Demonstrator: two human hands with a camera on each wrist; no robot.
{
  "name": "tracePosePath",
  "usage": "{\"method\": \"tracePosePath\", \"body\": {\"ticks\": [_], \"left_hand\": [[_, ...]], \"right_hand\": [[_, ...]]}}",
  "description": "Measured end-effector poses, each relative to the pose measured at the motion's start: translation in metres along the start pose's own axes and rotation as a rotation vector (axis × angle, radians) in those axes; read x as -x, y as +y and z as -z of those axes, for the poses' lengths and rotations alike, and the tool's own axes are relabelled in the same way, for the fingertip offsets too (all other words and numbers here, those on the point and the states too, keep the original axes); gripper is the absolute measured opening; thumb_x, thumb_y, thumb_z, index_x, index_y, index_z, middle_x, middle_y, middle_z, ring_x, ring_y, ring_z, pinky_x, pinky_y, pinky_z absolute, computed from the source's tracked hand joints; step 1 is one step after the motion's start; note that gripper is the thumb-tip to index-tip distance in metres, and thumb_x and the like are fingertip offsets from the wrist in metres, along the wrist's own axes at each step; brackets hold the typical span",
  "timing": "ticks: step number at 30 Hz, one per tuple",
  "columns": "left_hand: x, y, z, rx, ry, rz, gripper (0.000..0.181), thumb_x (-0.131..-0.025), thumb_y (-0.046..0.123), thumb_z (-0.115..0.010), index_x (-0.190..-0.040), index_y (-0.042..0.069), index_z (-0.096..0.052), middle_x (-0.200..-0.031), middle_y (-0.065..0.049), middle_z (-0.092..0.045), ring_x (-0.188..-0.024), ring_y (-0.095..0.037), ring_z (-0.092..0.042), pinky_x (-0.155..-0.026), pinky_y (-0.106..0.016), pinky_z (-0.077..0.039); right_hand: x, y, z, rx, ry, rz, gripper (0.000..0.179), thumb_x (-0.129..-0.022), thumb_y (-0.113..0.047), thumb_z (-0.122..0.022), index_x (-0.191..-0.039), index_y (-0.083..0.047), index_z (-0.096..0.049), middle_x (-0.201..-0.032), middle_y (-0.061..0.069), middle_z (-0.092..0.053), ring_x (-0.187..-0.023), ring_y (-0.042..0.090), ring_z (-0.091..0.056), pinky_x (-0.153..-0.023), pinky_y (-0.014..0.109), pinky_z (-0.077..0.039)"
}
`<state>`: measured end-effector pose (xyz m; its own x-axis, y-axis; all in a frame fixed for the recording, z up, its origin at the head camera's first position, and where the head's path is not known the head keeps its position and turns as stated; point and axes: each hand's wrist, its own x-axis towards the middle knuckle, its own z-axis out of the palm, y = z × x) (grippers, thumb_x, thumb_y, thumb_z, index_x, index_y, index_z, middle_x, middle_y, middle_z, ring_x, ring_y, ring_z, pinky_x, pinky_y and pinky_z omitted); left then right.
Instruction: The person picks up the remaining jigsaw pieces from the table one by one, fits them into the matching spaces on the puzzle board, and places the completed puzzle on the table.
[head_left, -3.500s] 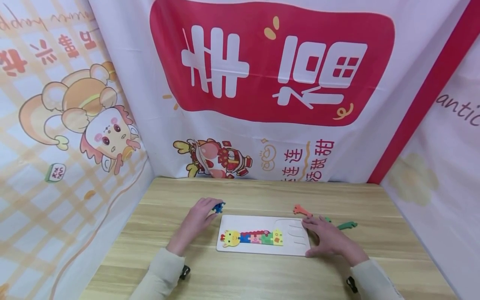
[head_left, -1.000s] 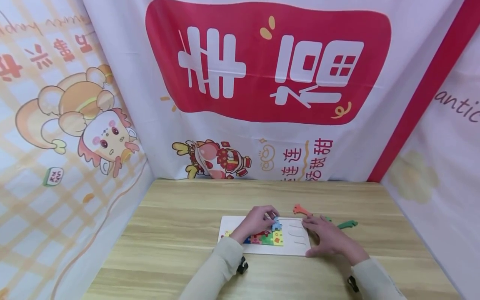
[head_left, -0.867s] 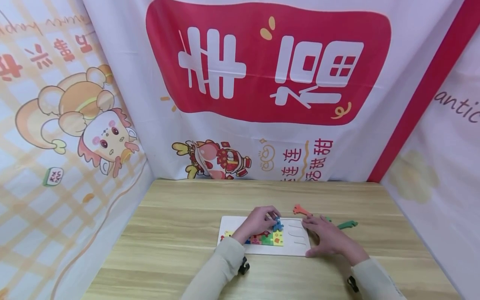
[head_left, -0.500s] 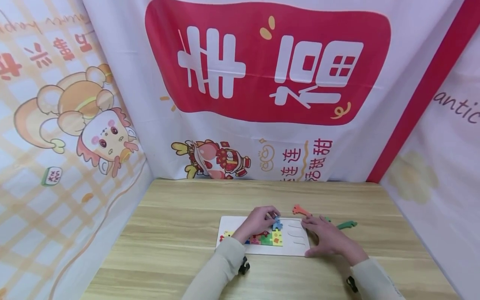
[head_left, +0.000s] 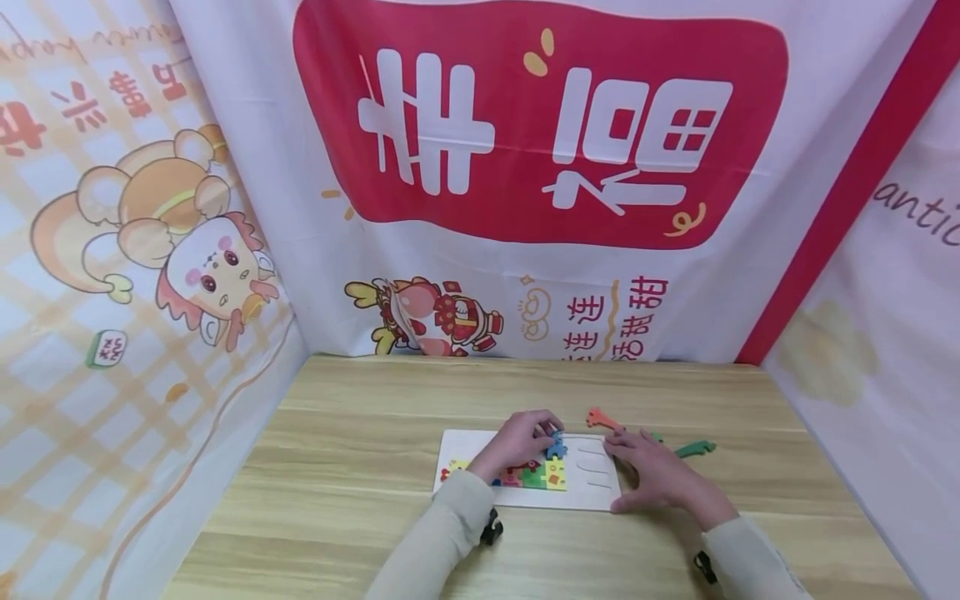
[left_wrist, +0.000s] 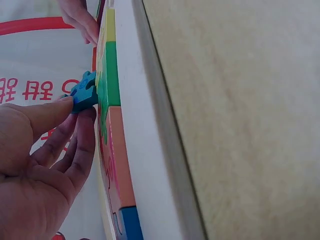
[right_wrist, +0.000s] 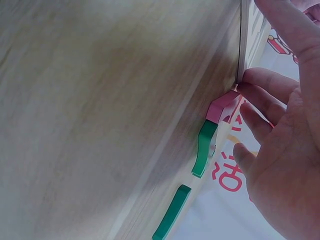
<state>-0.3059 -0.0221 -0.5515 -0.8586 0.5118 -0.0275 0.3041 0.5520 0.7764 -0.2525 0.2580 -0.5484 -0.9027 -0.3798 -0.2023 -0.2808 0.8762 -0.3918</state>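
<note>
Board (head_left: 587,498), white and rectangular, lies flat on a wood-grain table (head_left: 300,483); its right portion bears curved outlines. Left hand (head_left: 525,437): thumb and fingers pinch a blue puzzle piece (head_left: 557,446) above the far side of the board, next to a yellow piece (head_left: 555,475) in the assembled row. In the left wrist view the blue puzzle piece is tilted and projects above the board's face; whether its lower edge touches the board cannot be told. The forearm partly covers the row, in which a green section (head_left: 533,477) and a pink section (head_left: 512,478) also show. Right hand (head_left: 652,471): grasp released, digits spread, with thumb and fingertips touching the board's right end. Beyond this hand, an orange piece (head_left: 602,419), a small green piece (head_left: 657,438) and a long green piece (head_left: 696,449) lie on the table.
</note>
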Motion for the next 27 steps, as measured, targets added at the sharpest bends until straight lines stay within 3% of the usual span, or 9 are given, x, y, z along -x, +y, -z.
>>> {"method": "tracePosePath", "body": {"ticks": [7, 17, 24, 27], "left_hand": [[0.0009, -0.0029, 0.0044, 0.086, -0.008, -0.015, 0.023, -0.101, 0.008, -0.065, -0.122, 0.011, -0.072, -0.103, -0.001, -0.07, -0.087, -0.007, -0.064, -0.078, -0.025, -0.055], [0.0018, 0.0005, 0.0026, -0.001, -0.034, -0.017, 0.022, -0.102, 0.01, -0.065, -0.123, 0.014, -0.072, -0.105, 0.004, -0.07, -0.091, -0.005, -0.063, -0.084, -0.025, -0.056], [0.0035, 0.003, -0.0014, -0.002, -0.051, 0.014, 0.025, -0.102, 0.008, -0.063, -0.126, 0.013, -0.07, -0.108, 0.0, -0.07, -0.093, -0.009, -0.064, -0.081, -0.026, -0.056], [0.0028, 0.0026, -0.003, -0.043, -0.049, 0.017, 0.026, -0.102, 0.009, -0.063, -0.128, 0.013, -0.07, -0.11, 0.0, -0.069, -0.093, -0.009, -0.062, -0.081, -0.026, -0.056]], "right_hand": [[-0.0007, -0.0021, 0.0011, 0.0, 0.0, -0.004, 0.105, -0.065, -0.067, -0.088, -0.151, -0.018, -0.054, -0.163, 0.011, -0.043, -0.154, 0.05, -0.024, -0.121, 0.073, -0.022], [0.0002, 0.0011, -0.0004, 0.017, 0.019, 0.014, 0.107, -0.064, -0.069, -0.087, -0.151, -0.016, -0.054, -0.162, 0.012, -0.044, -0.153, 0.048, -0.027, -0.122, 0.072, -0.021], [0.0009, 0.0018, -0.0016, 0.012, 0.016, 0.017, 0.108, -0.064, -0.069, -0.086, -0.152, -0.015, -0.053, -0.163, 0.012, -0.042, -0.154, 0.05, -0.025, -0.122, 0.072, -0.021], [0.0013, 0.001, -0.0009, 0.014, 0.017, 0.019, 0.108, -0.065, -0.068, -0.087, -0.152, -0.015, -0.053, -0.164, 0.012, -0.042, -0.154, 0.049, -0.026, -0.123, 0.071, -0.02]]}}
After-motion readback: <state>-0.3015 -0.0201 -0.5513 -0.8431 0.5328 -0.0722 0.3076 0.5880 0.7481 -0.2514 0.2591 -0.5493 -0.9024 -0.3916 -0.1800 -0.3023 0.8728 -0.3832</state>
